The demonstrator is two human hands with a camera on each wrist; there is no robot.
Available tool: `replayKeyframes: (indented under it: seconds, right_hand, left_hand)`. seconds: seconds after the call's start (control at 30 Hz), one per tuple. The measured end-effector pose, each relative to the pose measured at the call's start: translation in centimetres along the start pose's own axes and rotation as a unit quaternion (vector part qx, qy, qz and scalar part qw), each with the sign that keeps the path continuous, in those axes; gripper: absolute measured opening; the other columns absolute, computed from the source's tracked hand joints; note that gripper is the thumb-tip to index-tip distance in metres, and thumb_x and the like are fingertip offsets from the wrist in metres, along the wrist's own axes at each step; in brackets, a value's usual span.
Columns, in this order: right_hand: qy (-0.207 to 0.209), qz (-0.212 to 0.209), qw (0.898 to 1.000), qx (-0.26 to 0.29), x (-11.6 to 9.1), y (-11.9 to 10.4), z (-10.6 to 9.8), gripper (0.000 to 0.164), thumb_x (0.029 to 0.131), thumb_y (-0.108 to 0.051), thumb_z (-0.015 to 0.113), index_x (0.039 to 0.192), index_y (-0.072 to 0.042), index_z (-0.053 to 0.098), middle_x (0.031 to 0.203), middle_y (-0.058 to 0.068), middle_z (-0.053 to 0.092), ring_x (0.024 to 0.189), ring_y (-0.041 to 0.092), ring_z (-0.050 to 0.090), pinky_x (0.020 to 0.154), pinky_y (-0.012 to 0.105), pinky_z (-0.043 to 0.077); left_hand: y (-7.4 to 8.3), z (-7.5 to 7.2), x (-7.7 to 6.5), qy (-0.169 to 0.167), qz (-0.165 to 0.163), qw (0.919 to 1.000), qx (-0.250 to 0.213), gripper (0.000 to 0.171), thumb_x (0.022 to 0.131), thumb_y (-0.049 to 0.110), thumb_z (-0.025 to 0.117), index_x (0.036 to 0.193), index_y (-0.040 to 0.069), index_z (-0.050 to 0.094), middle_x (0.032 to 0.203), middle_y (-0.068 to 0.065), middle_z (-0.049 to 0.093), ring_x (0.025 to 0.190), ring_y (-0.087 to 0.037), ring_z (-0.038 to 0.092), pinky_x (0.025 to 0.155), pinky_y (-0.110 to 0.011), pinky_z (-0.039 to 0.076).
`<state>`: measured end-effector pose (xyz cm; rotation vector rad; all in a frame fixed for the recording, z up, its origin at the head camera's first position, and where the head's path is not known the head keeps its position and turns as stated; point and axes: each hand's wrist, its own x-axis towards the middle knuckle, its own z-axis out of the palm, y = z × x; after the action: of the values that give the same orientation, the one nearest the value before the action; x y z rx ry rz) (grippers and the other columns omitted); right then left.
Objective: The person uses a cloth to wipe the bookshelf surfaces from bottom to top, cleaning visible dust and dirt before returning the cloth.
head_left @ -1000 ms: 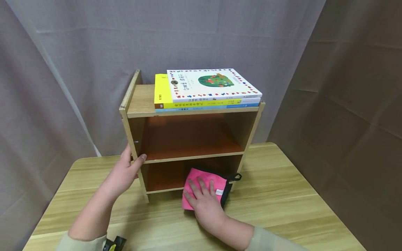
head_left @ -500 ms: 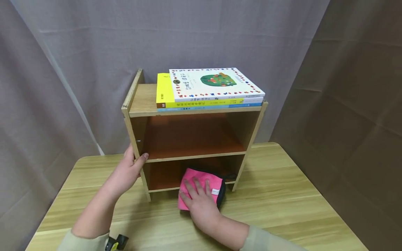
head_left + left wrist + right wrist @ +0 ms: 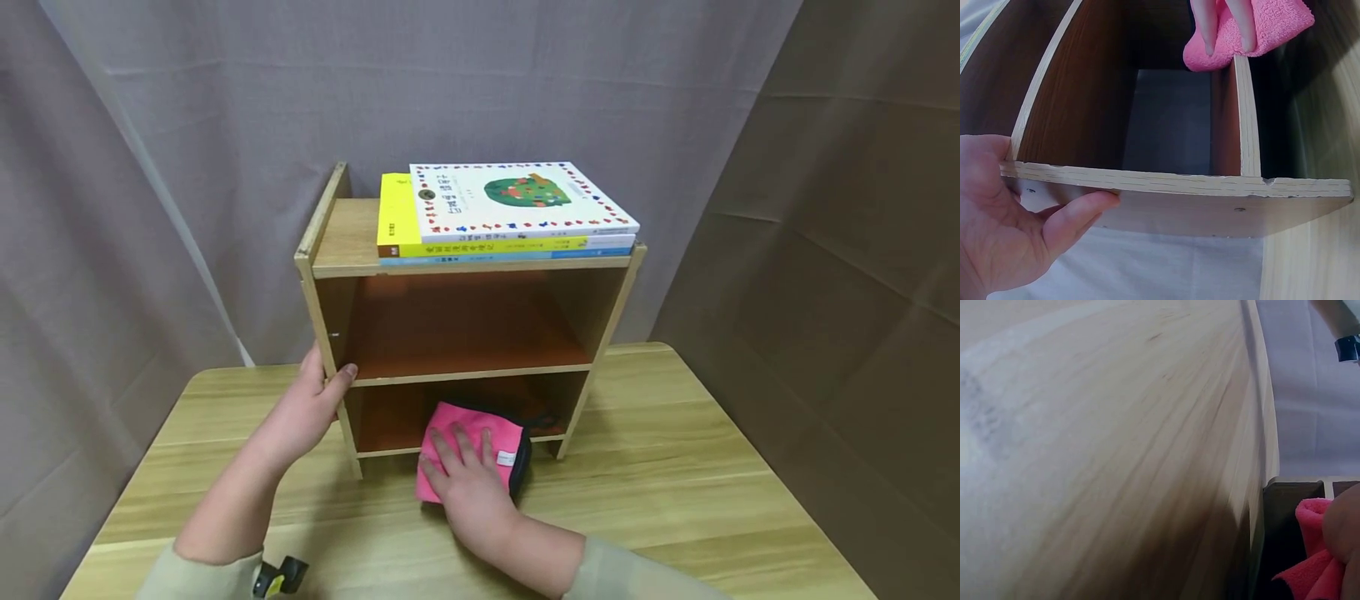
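A small wooden bookshelf [image 3: 472, 375] stands on the table. My left hand [image 3: 311, 408] grips its left side panel, with the thumb at the front edge beside the middle shelf board and the fingers around the outer side. My right hand [image 3: 472, 492] presses a pink cloth [image 3: 506, 437] with black edging and a white label against the front edge of the lowest board, its fingers spread and fairly straight. In the left wrist view, two fingertips lie over the fluffy cloth [image 3: 1272, 28] on that board. The right wrist view shows only part of the cloth [image 3: 1314, 528].
Several books [image 3: 517, 204] lie stacked on top of the bookshelf, a white one uppermost. The wooden table [image 3: 675, 483] reaches past both sides of the bookshelf. A grey curtain [image 3: 480, 83] hangs behind, and a brown one [image 3: 847, 250] at the right.
My right hand and the pink cloth have slid left along the lowest board's front edge. My left hand keeps its grip on the side panel. The whole view has shifted slightly.
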<state>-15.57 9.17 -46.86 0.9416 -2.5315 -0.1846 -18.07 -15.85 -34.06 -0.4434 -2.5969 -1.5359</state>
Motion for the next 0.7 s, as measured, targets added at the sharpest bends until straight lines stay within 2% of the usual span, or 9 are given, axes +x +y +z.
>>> replayKeyframes:
  seconds: [0.17, 0.33, 0.7]
  right_hand:
    - [-0.005, -0.004, 1.000, 0.001, 0.3, -0.4, 0.0, 0.053, 0.086, -0.003, 0.068, 0.134, -0.023, 0.063, 0.150, 0.011, 0.043, 0.140, 0.039, 0.036, 0.105, 0.069, 0.032]
    - [-0.022, -0.007, 1.000, -0.010, 0.8, -1.0, -0.2, 0.055, 0.086, -0.005, 0.069, 0.137, -0.024, 0.061, 0.153, 0.010, 0.040, 0.141, 0.039, 0.033, 0.105, 0.069, 0.033]
    - [-0.024, -0.017, 0.999, -0.023, 1.8, -2.1, -0.3, 0.053, 0.086, -0.011, 0.071, 0.136, -0.025, 0.061, 0.153, 0.010, 0.040, 0.141, 0.039, 0.035, 0.105, 0.068, 0.033]
  left_hand:
    - [-0.1, -0.1, 0.0, -0.007, -0.009, 0.9997, -0.022, 0.068, 0.106, 0.032, 0.044, 0.159, 0.033, 0.001, 0.160, -0.019, 0.008, 0.136, -0.043, 0.031, 0.082, -0.053, 0.055]
    - [-0.1, -0.2, -0.1, -0.013, -0.017, 0.9994, -0.027, 0.071, 0.106, 0.035, 0.044, 0.158, 0.035, -0.004, 0.163, -0.016, 0.002, 0.141, -0.044, 0.025, 0.087, -0.058, 0.053]
    - [-0.3, -0.2, 0.0, -0.009, -0.017, 0.9996, -0.022, 0.070, 0.106, 0.035, 0.043, 0.159, 0.033, -0.002, 0.161, -0.017, 0.005, 0.140, -0.042, 0.027, 0.088, -0.057, 0.053]
